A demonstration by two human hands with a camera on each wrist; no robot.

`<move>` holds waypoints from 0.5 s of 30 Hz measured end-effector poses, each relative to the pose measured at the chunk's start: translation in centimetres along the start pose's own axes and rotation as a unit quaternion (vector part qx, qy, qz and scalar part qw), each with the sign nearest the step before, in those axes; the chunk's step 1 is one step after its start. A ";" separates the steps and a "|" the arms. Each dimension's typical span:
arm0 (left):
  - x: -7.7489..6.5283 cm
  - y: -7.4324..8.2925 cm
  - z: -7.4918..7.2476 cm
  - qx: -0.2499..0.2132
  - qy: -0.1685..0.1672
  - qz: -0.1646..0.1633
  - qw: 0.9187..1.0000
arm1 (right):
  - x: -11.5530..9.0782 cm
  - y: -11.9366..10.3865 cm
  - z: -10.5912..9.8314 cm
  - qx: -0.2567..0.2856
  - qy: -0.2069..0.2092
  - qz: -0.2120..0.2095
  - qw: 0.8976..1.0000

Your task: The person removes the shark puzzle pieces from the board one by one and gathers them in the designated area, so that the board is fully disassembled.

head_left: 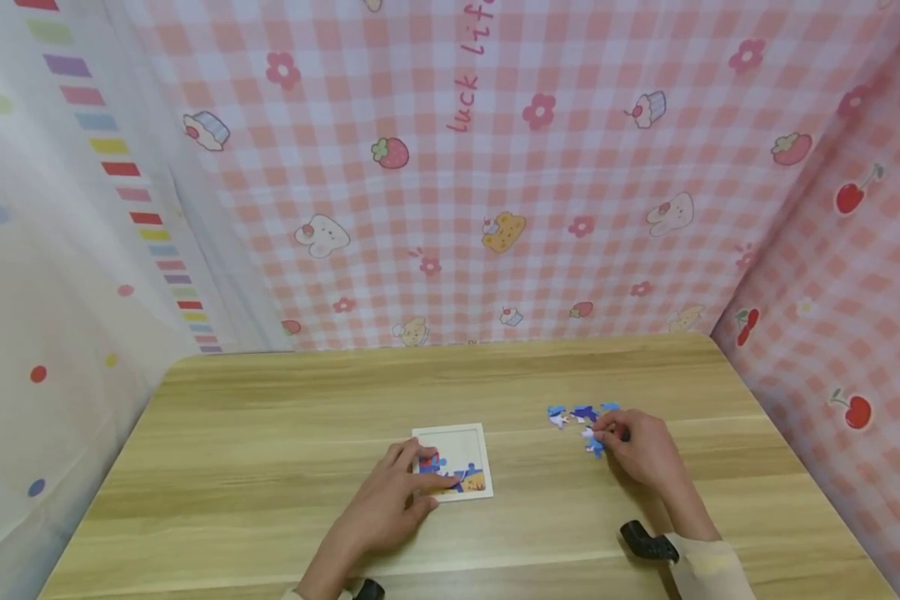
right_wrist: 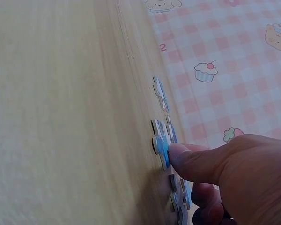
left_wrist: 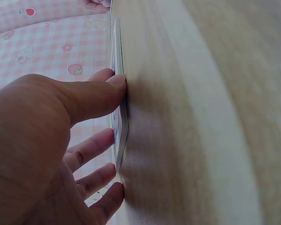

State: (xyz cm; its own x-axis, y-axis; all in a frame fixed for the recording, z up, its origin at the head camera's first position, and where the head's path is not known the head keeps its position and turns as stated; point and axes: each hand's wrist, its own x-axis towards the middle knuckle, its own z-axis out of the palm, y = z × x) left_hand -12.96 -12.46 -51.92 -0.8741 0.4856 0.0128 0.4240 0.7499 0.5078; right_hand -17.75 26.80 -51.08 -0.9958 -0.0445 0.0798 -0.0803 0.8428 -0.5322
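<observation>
A small square jigsaw board (head_left: 450, 435) with a pale frame lies on the table; a few colourful pieces fill its lower part. My left hand (head_left: 392, 498) rests over its left side, fingers spread across pieces and frame. In the left wrist view the thumb (left_wrist: 96, 98) lies against the board's near edge (left_wrist: 122, 119). Off to the right, my right hand (head_left: 645, 450) has thumb and forefinger together at a blue-and-white puzzle piece (right_wrist: 160, 143), pinching its edge. The other fingers curl under, partly hidden.
Loose puzzle pieces lie around the right fingertips, among them a pink-and-blue one (head_left: 557, 417) and a dark blue one (head_left: 585, 412). The wood-grain table (head_left: 307, 417) meets a pink checked cloth (head_left: 435, 208) at its back edge.
</observation>
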 end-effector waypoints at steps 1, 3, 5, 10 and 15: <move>0.0 0.0 0.0 0.000 0.001 0.001 1.000 | 0.0 0.0 0.0 0.001 0.002 0.000 1.000; 0.1 0.0 0.0 0.001 0.004 0.005 1.000 | 0.0 0.0 -0.1 0.001 0.006 -0.002 1.000; 0.2 0.0 0.0 0.002 0.006 0.008 1.000 | 0.0 0.1 -0.1 0.002 0.008 -0.002 1.000; 0.3 0.2 0.1 -0.002 0.008 0.007 1.000 | -0.2 0.1 -0.3 0.007 0.007 0.004 1.000; 0.0 0.3 0.0 -0.017 0.019 0.001 1.000 | -0.2 -0.4 -0.3 0.019 0.021 -0.010 1.000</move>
State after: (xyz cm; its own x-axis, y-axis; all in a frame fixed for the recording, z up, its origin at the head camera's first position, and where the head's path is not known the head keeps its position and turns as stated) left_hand -12.82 -12.22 -51.71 -0.8820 0.4691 0.0460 0.4177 0.7327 0.5374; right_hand -17.48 26.63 -50.60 -0.9913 -0.0372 0.1260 -0.1022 0.8210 -0.5617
